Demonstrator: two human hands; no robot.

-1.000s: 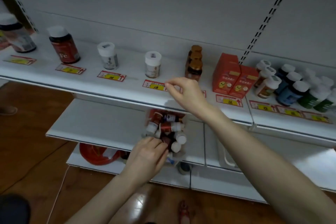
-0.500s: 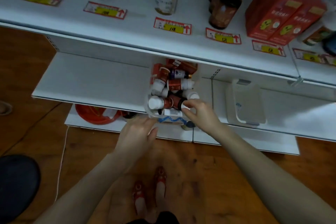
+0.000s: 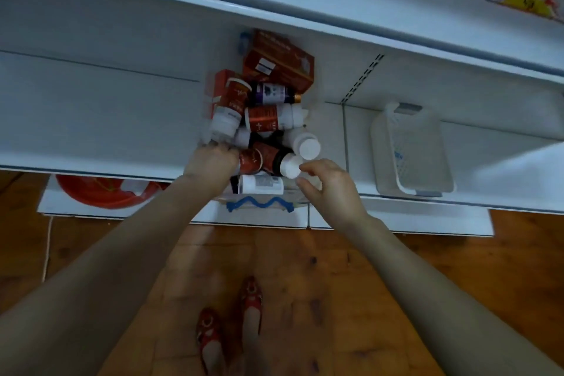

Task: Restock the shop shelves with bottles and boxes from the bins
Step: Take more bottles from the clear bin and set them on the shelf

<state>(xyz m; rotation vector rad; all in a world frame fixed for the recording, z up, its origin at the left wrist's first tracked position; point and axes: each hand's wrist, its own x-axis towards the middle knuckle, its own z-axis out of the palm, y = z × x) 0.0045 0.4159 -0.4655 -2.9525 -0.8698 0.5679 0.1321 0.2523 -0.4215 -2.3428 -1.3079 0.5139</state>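
A clear bin [image 3: 259, 207] with a wavy blue handle stands on the lower white shelf [image 3: 91, 119], piled with several white-capped bottles and red boxes [image 3: 280, 61]. My left hand [image 3: 210, 163] reaches into the bin's near left side, beside a red-labelled bottle [image 3: 251, 160]. Its fingers curl down among the bottles and their tips are hidden. My right hand [image 3: 329, 185] is at the bin's near right corner, with thumb and forefinger pinching the white cap of a dark bottle [image 3: 288, 165] that lies on top.
An empty white basket [image 3: 409, 149] sits on the same shelf to the right. The upper shelf's edge [image 3: 274, 6] overhangs the bin, with price tags [image 3: 522, 0] on it. A red object [image 3: 100, 192] lies under the lower shelf. My red shoes [image 3: 229, 327] stand on the wooden floor.
The view has tilted down from the upper shelf to the bin. My right hand came down from the upper shelf to the bottle cap. My left hand moved into the bin's left side.
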